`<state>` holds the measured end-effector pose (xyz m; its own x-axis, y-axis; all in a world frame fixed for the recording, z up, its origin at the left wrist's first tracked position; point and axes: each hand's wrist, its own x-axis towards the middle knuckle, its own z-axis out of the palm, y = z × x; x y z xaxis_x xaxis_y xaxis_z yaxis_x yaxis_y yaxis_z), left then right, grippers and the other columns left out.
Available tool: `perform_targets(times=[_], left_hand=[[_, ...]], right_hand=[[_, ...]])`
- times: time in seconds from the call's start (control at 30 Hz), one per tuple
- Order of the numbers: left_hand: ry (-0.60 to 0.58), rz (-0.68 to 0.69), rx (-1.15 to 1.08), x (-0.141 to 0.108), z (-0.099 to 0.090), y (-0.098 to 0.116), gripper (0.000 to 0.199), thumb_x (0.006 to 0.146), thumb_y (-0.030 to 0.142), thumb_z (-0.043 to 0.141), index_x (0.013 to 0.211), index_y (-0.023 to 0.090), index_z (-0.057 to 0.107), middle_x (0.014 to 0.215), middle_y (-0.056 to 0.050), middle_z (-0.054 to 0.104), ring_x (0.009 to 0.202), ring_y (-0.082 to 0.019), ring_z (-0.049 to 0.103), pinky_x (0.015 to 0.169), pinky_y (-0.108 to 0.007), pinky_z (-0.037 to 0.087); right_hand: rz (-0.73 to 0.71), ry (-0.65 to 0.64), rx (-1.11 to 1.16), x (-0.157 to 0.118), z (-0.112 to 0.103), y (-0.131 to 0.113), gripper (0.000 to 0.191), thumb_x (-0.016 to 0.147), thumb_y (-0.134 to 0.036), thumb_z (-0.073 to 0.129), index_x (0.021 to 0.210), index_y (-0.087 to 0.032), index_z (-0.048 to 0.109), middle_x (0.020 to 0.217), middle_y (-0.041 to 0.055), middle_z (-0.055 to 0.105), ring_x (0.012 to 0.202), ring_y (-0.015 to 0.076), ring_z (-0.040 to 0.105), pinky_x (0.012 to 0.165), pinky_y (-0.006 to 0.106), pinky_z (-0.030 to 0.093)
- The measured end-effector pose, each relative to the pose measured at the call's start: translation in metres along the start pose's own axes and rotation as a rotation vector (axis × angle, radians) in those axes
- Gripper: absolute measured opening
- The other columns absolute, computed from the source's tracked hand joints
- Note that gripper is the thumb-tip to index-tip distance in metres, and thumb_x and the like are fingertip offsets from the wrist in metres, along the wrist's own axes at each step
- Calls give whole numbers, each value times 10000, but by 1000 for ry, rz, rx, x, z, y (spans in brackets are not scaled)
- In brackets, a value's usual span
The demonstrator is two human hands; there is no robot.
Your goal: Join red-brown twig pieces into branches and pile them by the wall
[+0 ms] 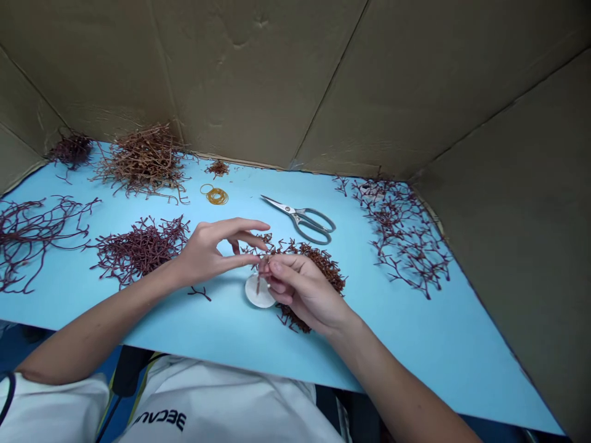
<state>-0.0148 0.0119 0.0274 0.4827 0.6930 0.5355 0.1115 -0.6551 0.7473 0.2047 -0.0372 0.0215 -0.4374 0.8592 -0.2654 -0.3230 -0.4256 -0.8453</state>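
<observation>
One blurred twig (258, 283), we note, sits pinched in the grip of the right hand (307, 286) over a white disc (258, 299) on the bench (198, 329); the left hand (207, 251), just beside, is spread.

Right hand (307, 286): your fingertips pinch a small, blurred twig (258, 284) over the white disc (261, 299).
Left hand (217, 249): your fingers are spread, thumb beside the pinched twig.
Tabletop (221, 335): blue before you, carrying scissors (290, 210), yellow bands (217, 197) and several twig heaps (143, 249).
Walls (258, 80): brown cardboard, enclosing your tabletop's back and sides.
</observation>
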Motion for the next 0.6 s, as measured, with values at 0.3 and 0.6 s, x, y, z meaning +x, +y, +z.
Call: perform_targets(times=[0.3, 0.6], left_hand=[[-454, -282, 565, -1, -10, -25, 137, 985, 280, 678, 1034, 211, 785, 939, -47, 809, 832, -209, 732, 728, -306, 501], [-530, -348, 738, -7, 5, -30, 186, 1014, 372, 674, 1011, 207, 760, 996, -75, 780, 909, -260, 726, 667, -310, 415]], right_hand=[[-245, 229, 159, 2, -10, -10, 287, 768, -427, 966, 794, -200, 792, 778, -16, 531, 636, 79, 297, 479, 179, 258], [-370, 389, 139, 4, -8, 1, 308, 765, -415, 960, 818, -222, 725, 874, -18, 584, 654, 76, 375, 513, 191, 347]])
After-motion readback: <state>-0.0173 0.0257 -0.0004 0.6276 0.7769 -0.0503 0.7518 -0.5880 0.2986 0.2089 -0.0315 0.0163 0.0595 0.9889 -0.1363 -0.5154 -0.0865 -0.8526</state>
